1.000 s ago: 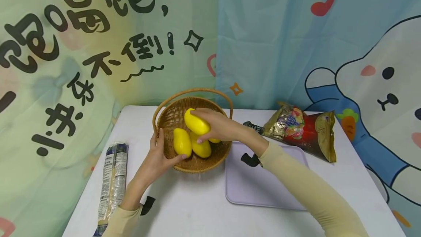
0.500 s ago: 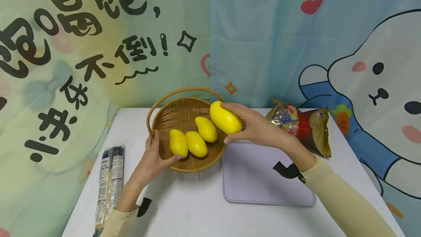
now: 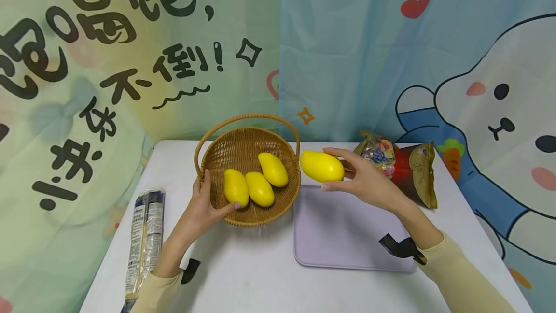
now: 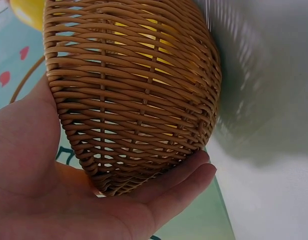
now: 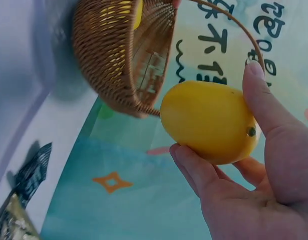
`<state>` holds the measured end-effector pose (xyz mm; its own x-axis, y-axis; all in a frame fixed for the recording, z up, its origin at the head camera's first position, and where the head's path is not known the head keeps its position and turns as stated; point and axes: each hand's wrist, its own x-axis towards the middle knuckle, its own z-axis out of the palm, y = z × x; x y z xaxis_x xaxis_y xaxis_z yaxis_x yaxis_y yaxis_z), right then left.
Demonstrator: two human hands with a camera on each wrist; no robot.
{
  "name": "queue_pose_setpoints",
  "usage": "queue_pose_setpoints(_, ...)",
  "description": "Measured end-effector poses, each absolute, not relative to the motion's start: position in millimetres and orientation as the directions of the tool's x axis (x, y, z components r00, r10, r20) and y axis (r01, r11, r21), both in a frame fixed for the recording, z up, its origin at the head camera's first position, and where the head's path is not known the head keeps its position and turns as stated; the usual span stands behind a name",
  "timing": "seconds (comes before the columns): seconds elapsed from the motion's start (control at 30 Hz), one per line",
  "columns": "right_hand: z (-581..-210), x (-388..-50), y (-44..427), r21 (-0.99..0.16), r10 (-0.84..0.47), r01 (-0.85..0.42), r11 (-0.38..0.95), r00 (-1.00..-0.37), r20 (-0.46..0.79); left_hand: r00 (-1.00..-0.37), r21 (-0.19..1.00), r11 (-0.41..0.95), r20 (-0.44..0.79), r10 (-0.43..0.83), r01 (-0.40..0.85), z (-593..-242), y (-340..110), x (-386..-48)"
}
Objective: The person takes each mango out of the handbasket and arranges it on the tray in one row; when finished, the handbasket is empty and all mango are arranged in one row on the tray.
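Note:
A yellow mango (image 3: 322,166) is pinched between thumb and fingers of the right hand (image 3: 369,177), just right of the wicker basket (image 3: 234,144) and above the back of a lilac tray (image 3: 347,235). The right wrist view shows this mango (image 5: 209,122) close up, its stem end toward the palm. Three more mangoes, one on the left (image 3: 236,188), one in the middle (image 3: 259,190) and one on the right (image 3: 273,170), lie in the basket. The left hand (image 3: 201,214) grips the basket's left rim, thumb inside; its fingers support the weave (image 4: 138,90) from outside.
Long clear packs (image 3: 145,245) lie at the table's left edge. At the back right, a red and gold snack bag (image 3: 408,170) lies behind the tray. A dark wrapper (image 5: 33,167) shows in the right wrist view. A printed curtain (image 3: 330,62) hangs behind the table.
The right hand has lifted the mango out of the basket and carried it right, past the rim, then slightly lower. The left hand has kept its grip on the basket.

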<state>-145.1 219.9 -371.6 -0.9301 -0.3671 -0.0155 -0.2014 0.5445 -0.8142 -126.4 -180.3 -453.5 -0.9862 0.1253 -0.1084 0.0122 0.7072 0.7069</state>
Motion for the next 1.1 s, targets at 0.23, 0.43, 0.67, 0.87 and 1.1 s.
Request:
queue_pose_setpoints(0.23, -399, -138, 230, -0.795, -0.243, -0.142, 0.59, -0.97, -0.007, -0.986, 0.705, 0.709, -0.11, 0.123, 0.01, -452, -183, -126)
queue_pose_setpoints(0.43, -443, -129, 211, -0.776, -0.123, -0.036, 0.63, -0.991, -0.054, -0.984, 0.711, 0.704, -0.13, 0.125, -0.004, -452, -182, -126)
queue_pose_setpoints(0.67, -488, -115, 183, -0.755, -0.051, -0.017, 0.656, -0.998, -0.022, -0.984, 0.72, 0.694, -0.127, 0.126, -0.004, -452, -180, -126)
queue_pose_setpoints(0.87, -509, -104, 167, -0.768, -0.005, 0.005, 0.641, -1.0, -0.01, -0.984, 0.721, 0.693, -0.128, 0.127, -0.005, -453, -180, -126)
queue_pose_setpoints(1.1, -514, -99, 161, -0.749, -0.002, 0.001, 0.662, -1.0, -0.003, -0.985, 0.715, 0.699, -0.121, 0.125, 0.001, -453, -179, -126)
